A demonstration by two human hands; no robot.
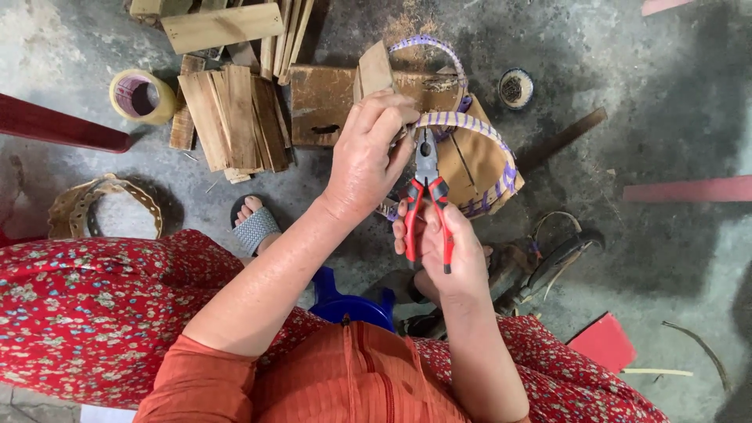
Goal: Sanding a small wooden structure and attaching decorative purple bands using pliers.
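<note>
- Above a grey concrete floor (666, 117), in the head view, the person sits on a blue stool (345, 301) with both hands raised over a small woven frame (478, 157): thin wooden slats bound along a curved rim by purple and white strapping.
- The left hand (368, 153) is closed over the frame's upper edge, fingers curled around rim and slat, forearm reaching up from the lower left.
- The right hand (446, 251) is wrapped round the red and black handles of the pliers (427, 184), whose nose points up and touches the rim just beside the left fingertips.
- The frame looks light and springy but thin; it is probably best held at the bound rim, not by a loose slat. The pliers look stiff and heavy, with grippy handles.
- Nearby lie a stack of wooden slats (235, 117), a tape roll (141, 95) and a scalloped hoop (102, 205).
</note>
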